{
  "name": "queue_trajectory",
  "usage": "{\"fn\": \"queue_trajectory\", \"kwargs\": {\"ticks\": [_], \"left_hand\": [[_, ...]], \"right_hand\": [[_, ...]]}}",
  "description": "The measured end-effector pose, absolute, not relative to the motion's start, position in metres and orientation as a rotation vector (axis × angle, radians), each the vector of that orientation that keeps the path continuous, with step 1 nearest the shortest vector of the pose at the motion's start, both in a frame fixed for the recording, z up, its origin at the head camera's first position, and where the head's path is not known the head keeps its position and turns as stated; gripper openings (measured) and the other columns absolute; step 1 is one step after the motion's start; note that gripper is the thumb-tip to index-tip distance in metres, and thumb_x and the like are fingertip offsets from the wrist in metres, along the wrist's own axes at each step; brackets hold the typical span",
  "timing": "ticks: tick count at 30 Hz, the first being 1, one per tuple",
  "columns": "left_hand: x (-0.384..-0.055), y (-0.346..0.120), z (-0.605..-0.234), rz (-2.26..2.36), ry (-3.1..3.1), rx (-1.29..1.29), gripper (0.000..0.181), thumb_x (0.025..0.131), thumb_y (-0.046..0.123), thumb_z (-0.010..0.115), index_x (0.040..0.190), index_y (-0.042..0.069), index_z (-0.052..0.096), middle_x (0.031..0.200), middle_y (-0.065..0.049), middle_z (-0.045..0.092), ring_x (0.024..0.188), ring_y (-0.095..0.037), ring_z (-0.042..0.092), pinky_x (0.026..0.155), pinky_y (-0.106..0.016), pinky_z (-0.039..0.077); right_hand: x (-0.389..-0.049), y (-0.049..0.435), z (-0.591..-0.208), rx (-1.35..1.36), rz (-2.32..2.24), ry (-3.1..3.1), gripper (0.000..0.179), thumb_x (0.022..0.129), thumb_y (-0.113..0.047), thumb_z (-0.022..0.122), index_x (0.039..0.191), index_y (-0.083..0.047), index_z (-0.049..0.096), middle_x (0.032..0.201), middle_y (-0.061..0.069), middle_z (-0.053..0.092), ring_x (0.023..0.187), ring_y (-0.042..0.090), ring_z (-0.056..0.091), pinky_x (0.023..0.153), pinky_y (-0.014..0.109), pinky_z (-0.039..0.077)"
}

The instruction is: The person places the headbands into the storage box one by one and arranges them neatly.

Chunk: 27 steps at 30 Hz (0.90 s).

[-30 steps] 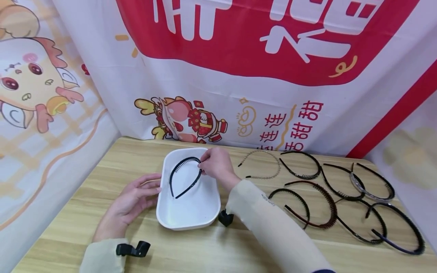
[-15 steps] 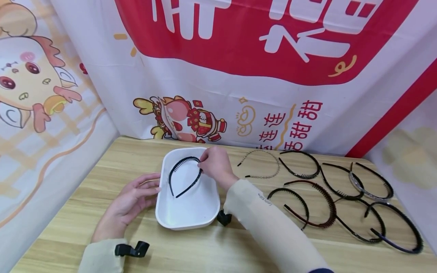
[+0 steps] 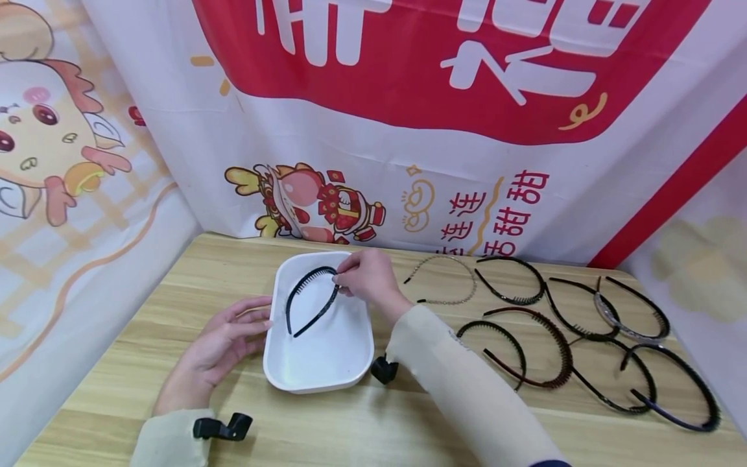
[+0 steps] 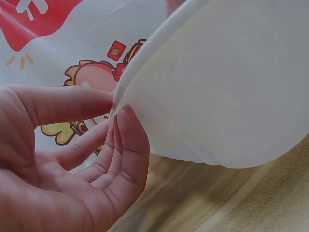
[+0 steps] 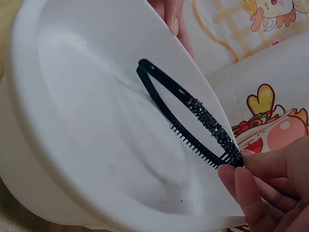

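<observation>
A white plastic basin [image 3: 321, 363] stands on the wooden table. My right hand [image 3: 370, 279] reaches over its far right side and pinches a black headband [image 3: 290, 299] between thumb and fingertips. In the right wrist view this headband [image 5: 212, 126] shows comb teeth along one side and dark glitter along the other. Its two ends point down into the basin, almost together. At the basin's left side is my left hand [image 3: 230, 337]. The left wrist view has that hand's thumb and fingertips [image 4: 129, 118] pinching the basin's rim [image 4: 130, 72].
Several headbands lie at the right of the table: a thin beaded one [image 3: 474, 285], a brown toothed one [image 3: 565, 360] and a dark one [image 3: 709, 395] near the right edge, some overlapping. A printed cloth [image 3: 385, 155] hangs behind the table.
The headband in my right hand has tilted slightly, its two ends drawing closer together and a little to the left. The left hand keeps its place at the basin.
</observation>
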<state>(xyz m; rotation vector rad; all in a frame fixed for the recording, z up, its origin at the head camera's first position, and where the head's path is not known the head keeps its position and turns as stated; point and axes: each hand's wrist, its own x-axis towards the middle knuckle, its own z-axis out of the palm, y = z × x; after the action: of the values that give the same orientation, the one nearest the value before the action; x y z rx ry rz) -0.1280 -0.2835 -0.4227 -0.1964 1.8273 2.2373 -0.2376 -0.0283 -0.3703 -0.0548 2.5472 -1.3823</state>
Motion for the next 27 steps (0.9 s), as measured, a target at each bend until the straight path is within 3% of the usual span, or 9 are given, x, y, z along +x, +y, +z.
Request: {"fn": "queue_trajectory", "kwargs": {"ticks": [20,27], "left_hand": [[-0.1284,-0.2845,-0.4241,2.238,1.828,-0.199,0.039,0.100,-0.002,0.066,0.132,0.021,0.067,0.118,0.003,0.078,0.109,-0.014,0.075,0.095,-0.035,0.063],[-0.1267,-0.2833,-0.4215,2.243,1.822,-0.212,0.039,0.100,-0.002,0.067,0.132,0.021,0.067,0.117,0.003,0.078,0.108,-0.014,0.075,0.094,-0.035,0.063]], "right_hand": [[-0.2350,-0.0264,-0.3685,-0.098,-1.348,2.638,0.010,0.095,-0.009,0.082,0.105,-0.008,0.078,0.085,0.004,0.077,0.069,0.016,0.074,0.061,0.024,0.060],[-0.2335,-0.0240,-0.3699,-0.146,-1.322,2.666,0.017,0.091,-0.008,0.085,0.107,-0.007,0.078,0.083,0.004,0.076,0.068,0.015,0.072,0.063,0.026,0.059]]}}
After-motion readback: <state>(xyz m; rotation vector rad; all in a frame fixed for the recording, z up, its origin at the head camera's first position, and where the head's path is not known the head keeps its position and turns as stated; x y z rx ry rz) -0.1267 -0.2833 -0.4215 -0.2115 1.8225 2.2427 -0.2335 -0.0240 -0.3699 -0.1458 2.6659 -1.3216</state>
